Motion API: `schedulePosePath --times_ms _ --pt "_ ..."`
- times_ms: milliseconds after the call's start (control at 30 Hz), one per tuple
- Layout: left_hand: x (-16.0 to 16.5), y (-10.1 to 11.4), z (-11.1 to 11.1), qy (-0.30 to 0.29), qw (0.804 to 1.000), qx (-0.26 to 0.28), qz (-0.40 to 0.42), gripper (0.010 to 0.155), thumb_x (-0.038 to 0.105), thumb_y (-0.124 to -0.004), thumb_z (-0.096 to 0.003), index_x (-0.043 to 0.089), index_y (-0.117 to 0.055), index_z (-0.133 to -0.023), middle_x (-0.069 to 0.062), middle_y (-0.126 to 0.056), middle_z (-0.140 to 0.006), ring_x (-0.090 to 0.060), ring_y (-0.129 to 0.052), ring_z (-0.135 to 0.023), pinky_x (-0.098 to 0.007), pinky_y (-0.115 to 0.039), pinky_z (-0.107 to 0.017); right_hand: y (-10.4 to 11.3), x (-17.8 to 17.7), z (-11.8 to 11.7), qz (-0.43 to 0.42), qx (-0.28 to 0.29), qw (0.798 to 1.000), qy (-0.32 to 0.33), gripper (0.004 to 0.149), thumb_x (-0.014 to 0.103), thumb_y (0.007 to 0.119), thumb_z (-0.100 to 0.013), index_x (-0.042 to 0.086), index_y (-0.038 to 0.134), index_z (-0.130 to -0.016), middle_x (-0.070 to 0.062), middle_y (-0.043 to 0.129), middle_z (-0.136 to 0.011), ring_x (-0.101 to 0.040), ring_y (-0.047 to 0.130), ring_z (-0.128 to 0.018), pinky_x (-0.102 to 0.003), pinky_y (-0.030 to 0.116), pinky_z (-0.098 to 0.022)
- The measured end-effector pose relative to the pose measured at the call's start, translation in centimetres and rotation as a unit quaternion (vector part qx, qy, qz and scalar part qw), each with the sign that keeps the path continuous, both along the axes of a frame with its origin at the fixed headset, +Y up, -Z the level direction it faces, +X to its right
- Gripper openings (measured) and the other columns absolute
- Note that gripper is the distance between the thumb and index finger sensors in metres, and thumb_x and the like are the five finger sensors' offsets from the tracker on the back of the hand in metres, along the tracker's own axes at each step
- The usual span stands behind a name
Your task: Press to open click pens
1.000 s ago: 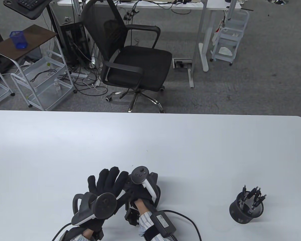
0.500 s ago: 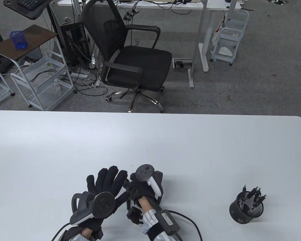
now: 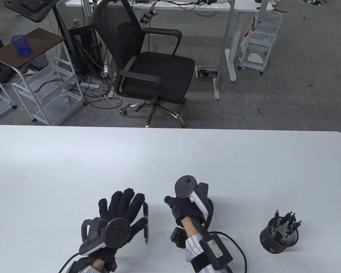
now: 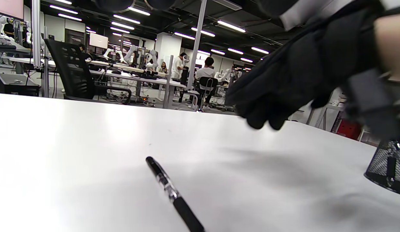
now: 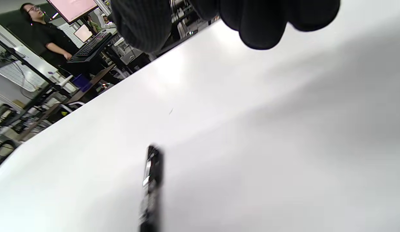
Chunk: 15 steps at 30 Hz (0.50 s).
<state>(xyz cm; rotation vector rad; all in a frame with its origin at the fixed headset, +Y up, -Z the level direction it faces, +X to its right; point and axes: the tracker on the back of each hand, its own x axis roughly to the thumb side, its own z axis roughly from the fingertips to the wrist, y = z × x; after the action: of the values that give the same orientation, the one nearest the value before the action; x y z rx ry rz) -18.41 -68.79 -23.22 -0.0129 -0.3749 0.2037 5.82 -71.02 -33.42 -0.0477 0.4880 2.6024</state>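
Observation:
A black click pen [image 3: 145, 223] lies free on the white table [image 3: 170, 159], pointing toward me, right beside my left thumb. My left hand [image 3: 122, 206] rests flat with its fingers spread and holds nothing. My right hand [image 3: 174, 203] hovers to the right of the pen, apart from it, with its fingers loosely curled and empty. In the left wrist view the pen [image 4: 174, 195] lies on the table below my right hand [image 4: 284, 93]. In the right wrist view the pen [image 5: 151, 185] is blurred, below my fingertips [image 5: 258, 22].
A black mesh pen cup [image 3: 278, 237] with several click pens [image 3: 287, 221] stands at the table's right front; it also shows in the left wrist view [image 4: 385, 169]. A black office chair [image 3: 147, 65] stands beyond the table's far edge.
My right hand has let go of the pen and moved to the right. The pen now lies on the table beside my left hand, which has stayed put.

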Motion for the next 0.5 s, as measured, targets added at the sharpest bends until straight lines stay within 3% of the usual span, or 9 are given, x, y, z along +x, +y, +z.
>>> schedulePosePath --times_ms 167,300,500 --pt "-0.1 0.1 0.0 0.001 1.0 0.002 0.003 0.069 0.059 -0.053 -0.0699 0.029 -0.027 -0.126 -0.019 -0.029 -0.133 -0.057 -0.038 -0.118 -0.081 -0.029 -0.076 5.2 5.6 1.0 0.1 0.015 0.995 -0.022 0.07 0.03 0.078 -0.062 -0.002 0.048 -0.117 -0.035 0.053 -0.112 -0.054 0.064 -0.096 -0.07 0.05 -0.072" --pt "0.1 -0.1 0.0 0.001 1.0 -0.001 -0.002 0.069 0.059 -0.053 -0.0699 0.029 -0.028 -0.126 -0.019 -0.029 -0.133 -0.057 -0.038 -0.118 -0.081 -0.029 -0.076 7.9 10.4 1.7 0.151 0.011 0.988 -0.02 0.066 0.027 0.08 -0.062 0.002 0.052 -0.117 -0.031 0.054 -0.114 -0.052 0.06 -0.101 -0.072 0.039 -0.075" --pt "0.3 -0.3 -0.1 0.001 1.0 -0.004 -0.008 0.069 0.059 -0.053 -0.0698 0.029 -0.027 -0.126 -0.019 -0.029 -0.133 -0.057 -0.038 -0.118 -0.081 -0.029 -0.076 8.3 16.0 2.8 0.24 -0.032 0.969 -0.041 0.064 0.022 0.083 -0.06 0.008 0.055 -0.116 -0.028 0.047 -0.119 -0.05 0.052 -0.108 -0.07 0.027 -0.078"
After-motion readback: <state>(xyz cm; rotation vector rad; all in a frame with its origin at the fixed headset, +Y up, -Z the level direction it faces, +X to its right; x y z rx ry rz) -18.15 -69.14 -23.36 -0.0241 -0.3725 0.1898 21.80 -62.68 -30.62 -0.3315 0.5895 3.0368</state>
